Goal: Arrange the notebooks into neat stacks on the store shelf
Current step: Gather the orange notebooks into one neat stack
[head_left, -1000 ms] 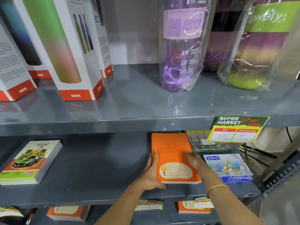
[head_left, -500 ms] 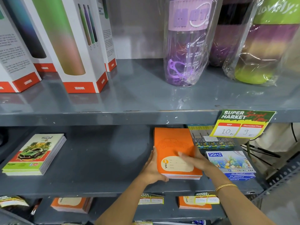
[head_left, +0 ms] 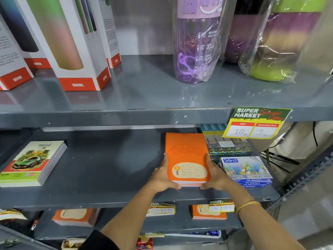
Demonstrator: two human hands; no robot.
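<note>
— Both palms have closed in since a moment ago: the right hand [head_left: 215, 175], which lay flat across the cover, now sits on the edge of the orange notebook stack [head_left: 187, 159], opposite the left hand [head_left: 163, 175].

— So it's a squeeze from both sides?

— Yes. Each hand presses a long edge, thumbs hooked under the near corners, the stack clasped between them and resting on the middle shelf [head_left: 108, 177]. I'd judge this as squaring the pile.

— How to do it well?

— Keep the palms flat and parallel, tap the edges inward, then nudge the near end so the spines line up. Press lightly; thin covers buckle if pinched hard.

— What's just beside the grip?

— Touching or nearly touching the right hand is a pile of Doms pastel boxes [head_left: 246, 169], so there's little room on that side. Behind those lies a flat pack [head_left: 227, 143], possibly pencils; I can't read it well. A price tag [head_left: 255, 123] hangs above.

— And farther out?

— Well to the left, a travel notebook stack [head_left: 33, 162] sits slightly fanned and may need the same treatment. Below the grip, two more orange notebook piles [head_left: 75, 216] lie on the lower shelf. Above, boxed bottles [head_left: 72, 42] and bagged bottles [head_left: 198, 38] stand upright.
</note>
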